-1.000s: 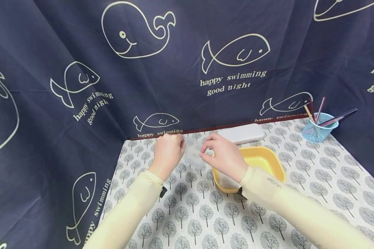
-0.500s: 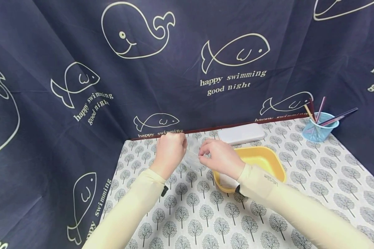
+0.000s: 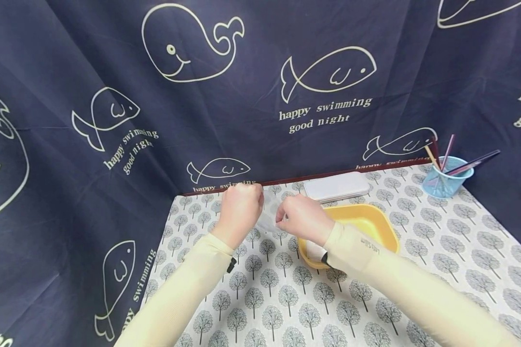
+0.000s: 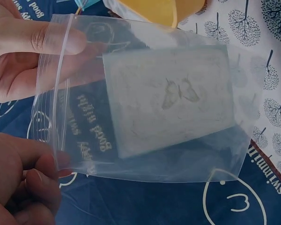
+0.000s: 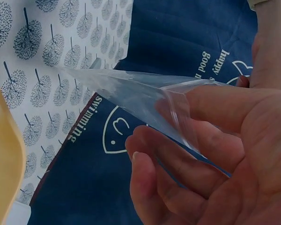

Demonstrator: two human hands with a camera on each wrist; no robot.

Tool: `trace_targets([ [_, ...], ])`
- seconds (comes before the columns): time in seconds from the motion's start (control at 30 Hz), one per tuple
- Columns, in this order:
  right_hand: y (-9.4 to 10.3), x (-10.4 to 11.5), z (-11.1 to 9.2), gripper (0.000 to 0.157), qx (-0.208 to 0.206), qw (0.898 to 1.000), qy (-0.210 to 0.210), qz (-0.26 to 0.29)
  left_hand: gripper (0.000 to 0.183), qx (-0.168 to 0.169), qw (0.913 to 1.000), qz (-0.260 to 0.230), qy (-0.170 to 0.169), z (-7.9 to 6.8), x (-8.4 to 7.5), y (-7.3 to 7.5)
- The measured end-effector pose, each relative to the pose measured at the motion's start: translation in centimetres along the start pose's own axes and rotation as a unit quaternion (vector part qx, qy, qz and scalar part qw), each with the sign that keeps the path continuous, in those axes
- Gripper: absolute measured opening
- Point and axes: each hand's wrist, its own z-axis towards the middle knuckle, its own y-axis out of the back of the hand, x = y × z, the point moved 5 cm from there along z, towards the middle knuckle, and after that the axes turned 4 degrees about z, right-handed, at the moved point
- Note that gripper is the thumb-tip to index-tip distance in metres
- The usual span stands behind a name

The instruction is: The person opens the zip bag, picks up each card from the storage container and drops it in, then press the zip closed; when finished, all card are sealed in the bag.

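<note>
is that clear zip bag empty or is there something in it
Not empty. In the left wrist view the clear zip bag holds a pale flat card, while both hands pinch its zip edge.

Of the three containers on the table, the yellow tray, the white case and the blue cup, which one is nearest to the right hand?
The yellow tray: the right hand is just beside its left rim.

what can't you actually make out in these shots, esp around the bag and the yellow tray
- Zip bag: in the head view, the left hand and right hand cover most of it.
- Whether its zip strip is sealed: unclear in both wrist views.
- Pale card inside the bag: its faint print is too dim to read in the left wrist view.
- Yellow tray: in the head view, the right sleeve hides its near corner and the white item there.
</note>
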Motion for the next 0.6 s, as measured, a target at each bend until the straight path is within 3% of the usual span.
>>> trace_targets([
  [0.33,0.1,-0.2,-0.2,0.011,-0.053,0.998,0.019,0.029,0.023,0.001,0.9999,-0.011,-0.002,-0.2,0.1,-0.2],
  [0.6,2.1,-2.0,-1.5,0.007,-0.106,0.990,0.001,0.090,0.015,0.007,0.9996,-0.028,0.001,-0.7,1.0,-0.9],
])
